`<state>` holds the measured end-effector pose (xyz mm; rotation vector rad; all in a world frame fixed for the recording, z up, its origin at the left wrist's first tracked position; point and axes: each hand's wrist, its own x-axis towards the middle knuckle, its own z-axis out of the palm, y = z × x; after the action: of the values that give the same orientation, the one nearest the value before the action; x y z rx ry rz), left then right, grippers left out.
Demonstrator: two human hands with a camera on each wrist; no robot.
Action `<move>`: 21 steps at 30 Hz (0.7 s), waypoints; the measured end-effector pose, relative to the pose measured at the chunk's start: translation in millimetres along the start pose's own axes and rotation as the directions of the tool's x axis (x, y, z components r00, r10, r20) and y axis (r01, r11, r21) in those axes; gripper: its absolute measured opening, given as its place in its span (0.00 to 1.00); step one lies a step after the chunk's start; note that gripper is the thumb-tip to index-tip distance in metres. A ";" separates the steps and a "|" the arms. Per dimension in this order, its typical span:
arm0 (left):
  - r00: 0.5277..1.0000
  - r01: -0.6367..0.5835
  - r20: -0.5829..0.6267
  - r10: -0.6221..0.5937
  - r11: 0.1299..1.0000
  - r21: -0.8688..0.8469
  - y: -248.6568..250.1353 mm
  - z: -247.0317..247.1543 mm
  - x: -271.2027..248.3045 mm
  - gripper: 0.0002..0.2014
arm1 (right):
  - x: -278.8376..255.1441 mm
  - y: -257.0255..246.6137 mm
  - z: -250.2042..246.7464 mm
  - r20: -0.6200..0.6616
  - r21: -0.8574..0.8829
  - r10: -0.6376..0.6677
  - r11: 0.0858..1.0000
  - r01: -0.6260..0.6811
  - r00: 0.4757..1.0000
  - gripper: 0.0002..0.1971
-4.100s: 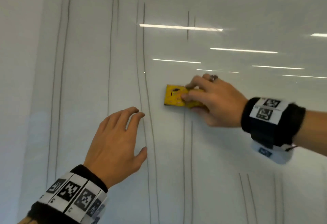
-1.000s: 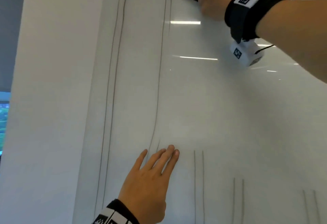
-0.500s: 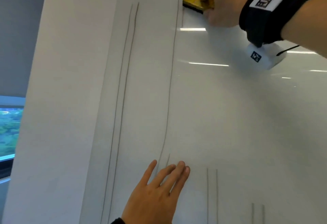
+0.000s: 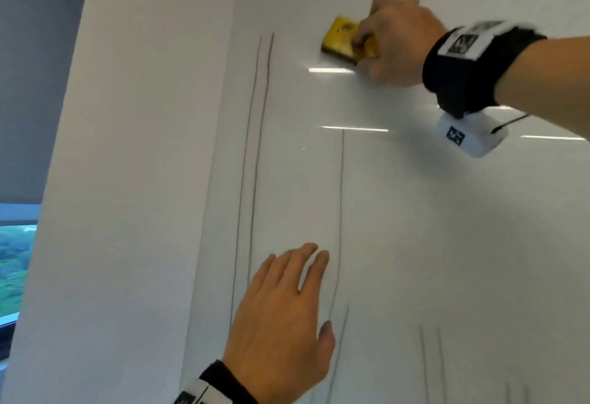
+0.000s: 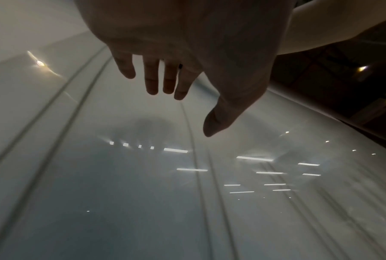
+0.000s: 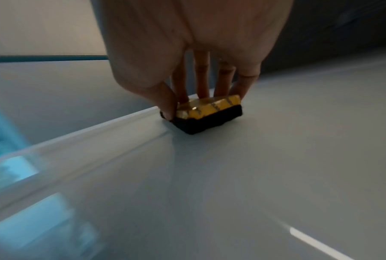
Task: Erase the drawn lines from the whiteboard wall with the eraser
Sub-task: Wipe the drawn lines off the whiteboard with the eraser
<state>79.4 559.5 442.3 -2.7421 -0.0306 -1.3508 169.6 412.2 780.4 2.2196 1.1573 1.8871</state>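
Note:
My right hand [image 4: 388, 41] grips a yellow eraser [image 4: 340, 40] with a black felt base [image 6: 207, 121] and presses it flat against the glossy whiteboard wall [image 4: 415, 228], high up. Thumb and fingers [image 6: 200, 82] pinch its two sides. A single drawn line [image 4: 341, 212] starts well below the eraser and runs down. A pair of long lines [image 4: 255, 164] stands to the left. My left hand [image 4: 287, 317] lies open with straight fingers [image 5: 160, 79] near the board, low down, just left of the single line.
Short pairs of lines [image 4: 431, 362] show at the lower right of the board. The board's left edge [image 4: 220, 180] meets a plain white wall [image 4: 127, 180]. A window [image 4: 16, 260] with greenery lies at the far left.
The eraser has come down the board and wiped the top stretch of the single line. The camera view has tilted up, and my left hand sits higher in the frame.

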 end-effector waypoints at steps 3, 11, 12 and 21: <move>0.997 0.039 0.061 -0.040 0.999 0.019 -19.4 0.0 3.4 0.46 | -24.6 -14.7 11.8 0.126 0.002 -0.221 0.975 0.223 0.967 0.16; 0.994 0.014 0.106 -0.014 1.000 0.007 -36.6 15.1 -6.0 0.49 | 13.1 -3.8 10.9 -0.084 0.004 0.115 0.993 -0.115 0.990 0.17; 0.994 0.014 0.113 -0.013 1.000 -0.007 -35.0 15.3 -4.3 0.50 | -5.4 -13.1 18.9 -0.062 0.013 0.060 0.998 -0.059 0.996 0.17; 0.998 0.046 0.059 -0.036 0.983 -0.178 -35.2 11.1 -6.9 0.47 | -157.3 -53.9 62.2 0.100 0.003 -0.480 0.876 0.482 0.871 0.16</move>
<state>82.0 595.7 432.5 -2.9428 0.0328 -1.3490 194.4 395.9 605.4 1.7596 1.4888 1.5582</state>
